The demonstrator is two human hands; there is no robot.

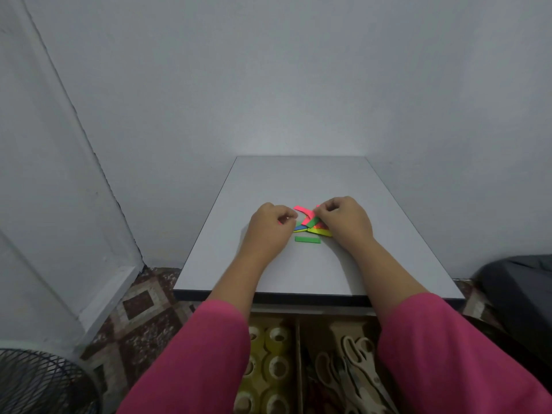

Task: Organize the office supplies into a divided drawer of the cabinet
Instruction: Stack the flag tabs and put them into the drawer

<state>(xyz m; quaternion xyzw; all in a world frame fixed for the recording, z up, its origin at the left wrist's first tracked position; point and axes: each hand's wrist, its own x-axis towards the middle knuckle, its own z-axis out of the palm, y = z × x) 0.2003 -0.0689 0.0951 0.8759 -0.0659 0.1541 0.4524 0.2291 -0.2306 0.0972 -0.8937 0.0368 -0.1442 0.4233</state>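
Two hands: both on the cabinet top (pixel 298 180), at a small heap of coloured paper strips (pixel 312 224).
Left hand (pixel 268 227): just left of the heap, fingers curled in; a bit of pink shows at its fingertips, so it seems to pinch a strip, though the strip itself is mostly hidden.
Right hand (pixel 343 219): at the heap's right side, fingers curled down onto the strips, pinching at the pink and green ones on top.
Heap: pink, green, blue, yellow and orange strips lying crossed over one another, between the two hands, near the middle of the cabinet top.
Green strip (pixel 307 239): lies flat and alone, just in front of the heap, apart from both hands.
Divided drawer (pixel 298 339): pulled open below the cabinet top's front edge, with an upright divider down its middle.
Tape rolls (pixel 277 351): yellowish, packed in rows in the compartment left of the divider.
Scissors (pixel 355 369): several pairs with beige handles, piled in the compartment right of the divider.
Sleeves (pixel 194 354): pink, over both forearms, partly covering the drawer.
Wire basket (pixel 38 380): dark mesh, on the patterned floor far left of the cabinet.
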